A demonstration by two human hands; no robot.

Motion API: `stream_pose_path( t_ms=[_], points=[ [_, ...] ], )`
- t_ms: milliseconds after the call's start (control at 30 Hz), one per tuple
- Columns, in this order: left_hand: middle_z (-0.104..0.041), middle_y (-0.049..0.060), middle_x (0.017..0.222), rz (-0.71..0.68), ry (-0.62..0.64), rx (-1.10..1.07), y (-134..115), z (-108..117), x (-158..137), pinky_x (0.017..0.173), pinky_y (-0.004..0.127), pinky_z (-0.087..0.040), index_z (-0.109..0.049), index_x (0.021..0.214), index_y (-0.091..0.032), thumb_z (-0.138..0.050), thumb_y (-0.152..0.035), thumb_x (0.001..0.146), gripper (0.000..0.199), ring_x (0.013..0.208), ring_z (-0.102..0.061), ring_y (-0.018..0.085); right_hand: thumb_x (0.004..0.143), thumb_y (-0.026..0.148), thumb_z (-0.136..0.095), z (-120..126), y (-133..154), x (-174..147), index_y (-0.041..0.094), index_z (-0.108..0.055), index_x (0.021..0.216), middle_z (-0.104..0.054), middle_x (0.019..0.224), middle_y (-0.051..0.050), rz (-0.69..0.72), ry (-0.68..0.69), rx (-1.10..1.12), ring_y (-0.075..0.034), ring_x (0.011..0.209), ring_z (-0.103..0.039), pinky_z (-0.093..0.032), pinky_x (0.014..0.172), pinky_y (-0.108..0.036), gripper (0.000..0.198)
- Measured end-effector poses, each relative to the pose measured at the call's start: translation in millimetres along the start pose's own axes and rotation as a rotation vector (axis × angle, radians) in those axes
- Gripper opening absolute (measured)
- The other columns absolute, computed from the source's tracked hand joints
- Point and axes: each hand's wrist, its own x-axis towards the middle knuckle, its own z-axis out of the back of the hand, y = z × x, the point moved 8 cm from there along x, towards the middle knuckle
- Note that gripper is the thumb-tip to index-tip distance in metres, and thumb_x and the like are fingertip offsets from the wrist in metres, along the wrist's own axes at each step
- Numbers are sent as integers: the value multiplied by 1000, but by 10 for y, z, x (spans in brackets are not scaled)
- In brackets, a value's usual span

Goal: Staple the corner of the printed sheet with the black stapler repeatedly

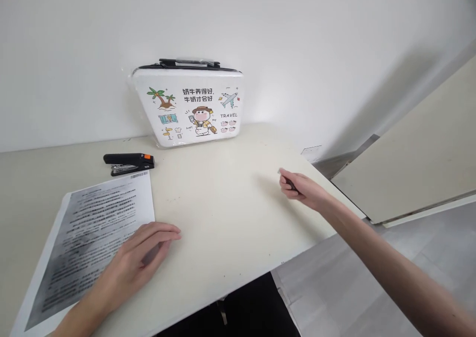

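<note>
Right forearm (pixel 386 265) extends over a pale table (pixel 219 198). White case (pixel 191 106) stands upright at its far side. Printed sheet (pixel 100 228) lies flat, left. Left hand (pixel 136 257) is over the sheet's right edge, thumb and fingers apart. Right hand (pixel 300 188), above the table, curls closed; any contents unclear. Stapler (pixel 128 164), black, at the sheet's far edge.

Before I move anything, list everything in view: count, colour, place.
table: 1, off-white, centre
wall: 1, white, behind
paper: 1, white, printed, table's left
stapler: 1, black and orange, beyond paper
case: 1, white, by wall
panel: 1, off-white, right
floor: 1, grey, lower right
unclear item: 1, black, below table edge
small object: 1, dark, mostly hidden in right hand
left hand: 1, bare, over paper's right edge
right hand: 1, bare, above table's right
</note>
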Motion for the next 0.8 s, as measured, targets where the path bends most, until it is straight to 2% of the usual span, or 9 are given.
stream_pose_path(
  t_ms=[100,167,267,367,433,500,633,700,800],
  points=[
    [-74,3,122,-56,16,5,-38,-17,-10,93,35,-57,-71,121,-30,-53,-25,106,23,111,-69,22,106,60,-41,472,30,184,22,-48,73,-50,68,1,5,-291,-592,-11,55,-44,-36,55,-26,51],
    [-74,4,120,-78,24,8,-58,-36,-14,93,35,-57,-71,121,-29,-53,-24,106,23,110,-69,22,105,57,-43,637,45,282,22,-52,75,-60,75,-4,-30,-420,-799,-16,64,-55,-41,63,-30,47],
    [-74,3,117,-104,30,7,-98,-62,-17,94,35,-55,-70,121,-28,-55,-22,106,22,109,-69,21,100,58,-53,655,35,430,22,-54,75,-66,84,-13,-70,-478,-933,-27,81,-63,-42,71,-35,44],
    [-74,3,117,-116,25,-5,-143,-64,-12,94,34,-55,-68,122,-27,-55,-18,106,23,109,-68,20,97,54,-60,502,45,553,21,-53,76,-68,90,-17,-65,-455,-1021,-33,95,-65,-43,77,-38,40],
    [-74,3,117,-120,19,-14,-169,-55,-4,93,33,-55,-68,121,-27,-54,-17,106,22,109,-68,20,97,45,-62,350,76,601,22,-52,76,-68,91,-16,-38,-405,-1039,-33,97,-65,-42,79,-37,33],
    [-74,3,117,-114,24,-15,-180,-52,4,93,33,-55,-68,120,-26,-54,-17,106,22,109,-68,19,95,38,-64,172,111,609,23,-49,73,-65,84,-13,-12,-315,-1024,-29,89,-63,-41,75,-36,31],
    [-75,3,116,-92,22,-14,-167,-43,8,93,33,-55,-70,118,-26,-53,-19,106,22,108,-70,19,96,42,-64,-224,135,491,24,-45,68,-53,68,-2,16,-57,-900,-17,63,-50,-36,62,-31,38],
    [-76,3,115,-85,17,-13,-162,-39,4,92,33,-56,-71,117,-26,-53,-20,106,22,107,-70,20,98,49,-60,-479,82,384,24,-41,69,-42,64,3,17,145,-674,-12,55,-37,-31,55,-27,43],
    [-76,3,114,-89,11,-19,-172,-36,-6,92,32,-55,-70,117,-26,-53,-18,106,22,107,-70,19,98,51,-62,-891,0,180,23,-44,72,-30,64,8,-28,450,-64,-8,53,-21,-21,48,-23,42]
  ],
)
